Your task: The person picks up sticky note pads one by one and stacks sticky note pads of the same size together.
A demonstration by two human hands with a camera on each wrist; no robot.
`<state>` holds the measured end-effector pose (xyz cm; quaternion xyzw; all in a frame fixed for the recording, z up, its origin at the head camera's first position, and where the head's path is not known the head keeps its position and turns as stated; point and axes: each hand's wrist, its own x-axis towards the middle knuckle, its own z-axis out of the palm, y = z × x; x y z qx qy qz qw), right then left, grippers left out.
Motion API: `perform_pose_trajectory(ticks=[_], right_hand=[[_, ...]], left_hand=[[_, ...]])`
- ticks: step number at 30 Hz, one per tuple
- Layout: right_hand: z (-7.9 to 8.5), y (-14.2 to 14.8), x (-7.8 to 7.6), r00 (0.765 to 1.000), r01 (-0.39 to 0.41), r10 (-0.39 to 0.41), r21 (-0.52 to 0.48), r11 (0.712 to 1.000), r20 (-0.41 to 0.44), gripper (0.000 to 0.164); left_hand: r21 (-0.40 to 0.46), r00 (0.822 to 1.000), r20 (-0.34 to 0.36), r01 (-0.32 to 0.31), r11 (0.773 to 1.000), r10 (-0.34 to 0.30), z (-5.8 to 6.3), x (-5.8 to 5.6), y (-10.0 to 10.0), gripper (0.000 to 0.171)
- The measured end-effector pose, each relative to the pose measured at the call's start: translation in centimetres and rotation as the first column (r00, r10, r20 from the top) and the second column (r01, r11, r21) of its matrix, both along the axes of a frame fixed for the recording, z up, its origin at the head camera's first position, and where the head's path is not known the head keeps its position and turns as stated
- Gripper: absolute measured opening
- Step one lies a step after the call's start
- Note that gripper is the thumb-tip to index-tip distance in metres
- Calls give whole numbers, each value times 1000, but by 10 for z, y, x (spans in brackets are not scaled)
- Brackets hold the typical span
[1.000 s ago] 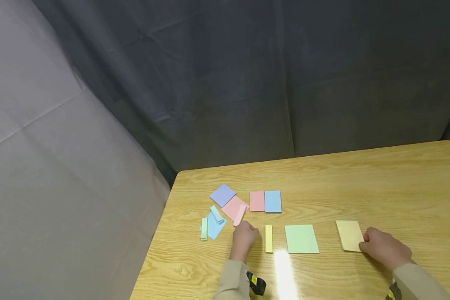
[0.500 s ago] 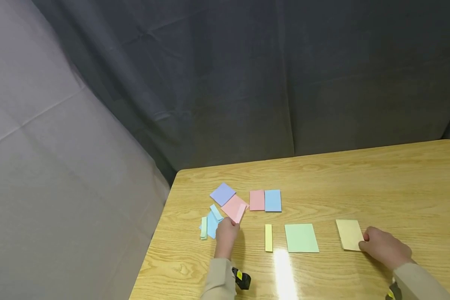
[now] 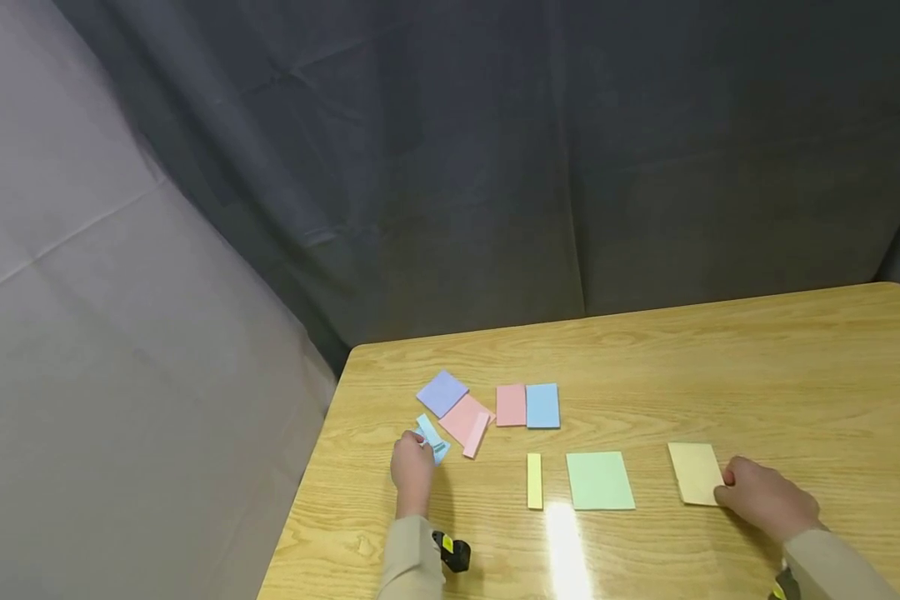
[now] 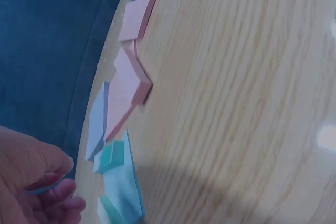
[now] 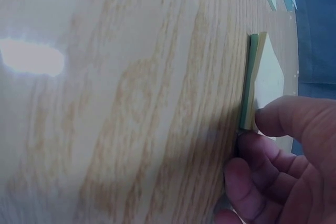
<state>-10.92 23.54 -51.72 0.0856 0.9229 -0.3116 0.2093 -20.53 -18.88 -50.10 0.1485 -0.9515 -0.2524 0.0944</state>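
My left hand (image 3: pixel 412 471) is over the left cluster of sticky notes, hiding the light green strip pad from the head view. In the left wrist view its fingers are loosely bent, beside that light green strip (image 4: pixel 107 211). Close by lie a blue pad (image 4: pixel 123 190) and a teal strip pad (image 4: pixel 111 156) resting on it. My right hand (image 3: pixel 768 496) pinches the near right corner of a pale yellow sticky note pad (image 3: pixel 693 471), thumb on top. A green layer (image 5: pixel 248 87) shows under the yellow one in the right wrist view.
A purple pad (image 3: pixel 442 393) and a pink pad (image 3: pixel 461 417) with a pink strip (image 3: pixel 476 435) lie behind the left hand. Farther right are a pink pad (image 3: pixel 511 405), a blue pad (image 3: pixel 543 406), a yellow strip (image 3: pixel 535 481) and a large green pad (image 3: pixel 600 481).
My left hand has moved left, from beside the pink strip, past the blue pad, to the light green strip. The right hand keeps its pinch on the yellow pad.
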Motion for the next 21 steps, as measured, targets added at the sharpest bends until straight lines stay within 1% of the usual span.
perform_pose_trajectory(ticks=[3,4,6,8,12,16,21], right_hand=[[0,0,0,1000,7,-7,2,1000,-6,19],[0,0,0,1000,8,-8,2,1000,-8,19],[0,0,1,1000,8,-8,0,1000,-11,18],[-1,-1,2,1000,3,-3,0,1000,-15,18],[-3,-1,2,1000,7,-7,3,1000,-18,18],[-2,1,1,1000,13,-13,-2,1000,-15,18],[-2,1,1,1000,12,-12,-8,1000,-17,18]], left_hand=[[-1,998,34,-52,999,52,-1,0,-7,20],[-13,997,45,-69,998,69,-2,1,-9,25],[-28,993,75,-94,995,96,-4,1,-14,31],[-34,987,109,-111,993,114,-6,2,-18,35],[-26,978,175,-114,993,117,-10,2,-23,31],[-36,974,196,-105,994,110,-12,0,-23,24],[-27,968,217,-127,992,130,-15,-1,-26,26]])
